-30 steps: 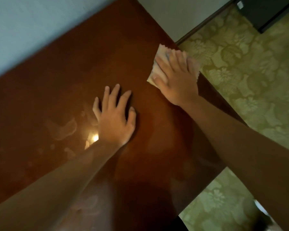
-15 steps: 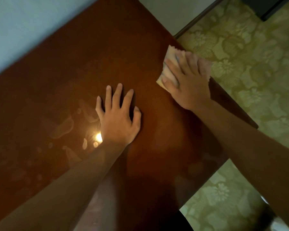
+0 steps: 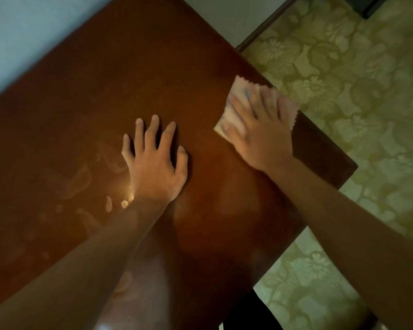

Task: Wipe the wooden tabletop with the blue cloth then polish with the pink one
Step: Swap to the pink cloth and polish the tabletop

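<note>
Forearms reach up from the near edge. Left hand (image 3: 154, 166) lies flat mid-desk, fingers spread, holding nothing, likely bracing. Right hand (image 3: 258, 129) presses the pale pinkish folded cloth (image 3: 233, 115) flat, fingers splayed over it, at the right edge of the dark glossy wooden desk (image 3: 129, 75); polishing, probably. Open room lies left and far; smudges (image 3: 81, 179) sit left. Blue cloth unseen.

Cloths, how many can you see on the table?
1. A pale pinkish cloth lies flat under the right hand near the tabletop's right edge. No blue cloth is in view.
</note>
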